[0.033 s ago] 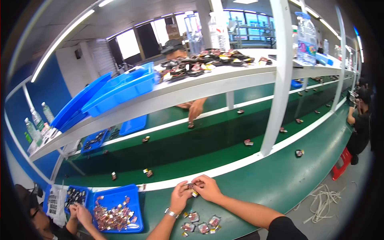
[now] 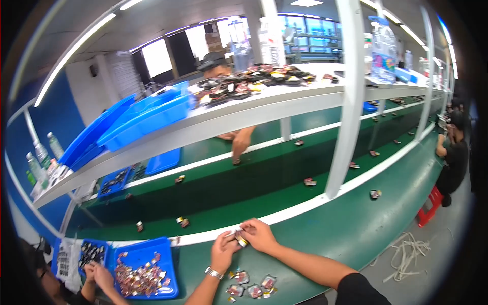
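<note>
Near the front of the green table (image 2: 325, 239), both of my hands meet on a small electronic part (image 2: 241, 239), dark and reddish with a yellow-and-white patch. My left hand (image 2: 223, 250), a metal watch on its wrist, grips it from the left with bent fingers. From the right, my right hand (image 2: 259, 235) pinches its upper end. The fingers partly cover the part, so its details are hard to make out. Just below lies a loose group of several similar parts (image 2: 255, 291) with clear, silvery and yellow bits.
A blue tray (image 2: 175, 274) full of small reddish parts stands to my left, beside a co-worker's hands (image 2: 99, 274). Beyond a white rail runs a green belt (image 2: 244, 203) with scattered parts. Overhead, a white shelf (image 2: 218, 124) carries blue trays and heaped parts. A white post (image 2: 345, 112) rises at right.
The part between my hands has tilted and shows more of its yellow-and-white patch. My right fingers have shifted slightly on it. The whole view has moved a little.
</note>
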Demonstrator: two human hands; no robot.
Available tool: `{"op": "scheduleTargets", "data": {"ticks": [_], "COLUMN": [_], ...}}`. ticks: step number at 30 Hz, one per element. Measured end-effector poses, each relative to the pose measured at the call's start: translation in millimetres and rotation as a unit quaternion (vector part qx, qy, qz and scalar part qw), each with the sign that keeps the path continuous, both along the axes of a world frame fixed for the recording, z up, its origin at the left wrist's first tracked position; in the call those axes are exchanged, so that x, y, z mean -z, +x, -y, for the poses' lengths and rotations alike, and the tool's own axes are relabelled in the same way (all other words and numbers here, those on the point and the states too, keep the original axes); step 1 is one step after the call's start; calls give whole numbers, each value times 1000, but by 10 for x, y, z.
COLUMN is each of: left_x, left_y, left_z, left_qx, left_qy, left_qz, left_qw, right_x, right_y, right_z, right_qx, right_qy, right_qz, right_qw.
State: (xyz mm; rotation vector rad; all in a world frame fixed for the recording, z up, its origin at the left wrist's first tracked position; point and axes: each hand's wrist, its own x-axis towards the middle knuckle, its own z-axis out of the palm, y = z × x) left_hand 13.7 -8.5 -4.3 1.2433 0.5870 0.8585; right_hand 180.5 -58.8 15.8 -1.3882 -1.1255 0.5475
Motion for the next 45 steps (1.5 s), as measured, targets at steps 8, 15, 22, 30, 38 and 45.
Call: {"op": "scheduleTargets", "data": {"ticks": [8, 15, 22, 30, 38, 45], "left_x": [-97, -118, -89, -51, -78, -10], "left_y": [116, -38, 89, 17, 32, 26], "left_z": [28, 30, 82, 53, 77, 41], "left_qx": [22, -9, -30, -9, 8, 34], "left_qy": [26, 10, 44, 41, 60, 76], "left_qz": [-39, -47, -71, -53, -74, -79], "left_qw": [999, 999, 996, 998, 995, 993], "right_x": [201, 65, 98, 92, 119, -183], "right_y": [1211, 1154, 2850, 3266, 3121, 3419], "right_z": [-1007, 733, 2210, 2296, 2419, 2569], "right_qx": [239, 151, 572, 654, 574, 376], "right_qy": [-50, -46, -130, -232, -218, -273], "right_qz": [98, 292, 352, 211, 250, 393], "right_qw": [965, 943, 730, 689, 749, 794]}}
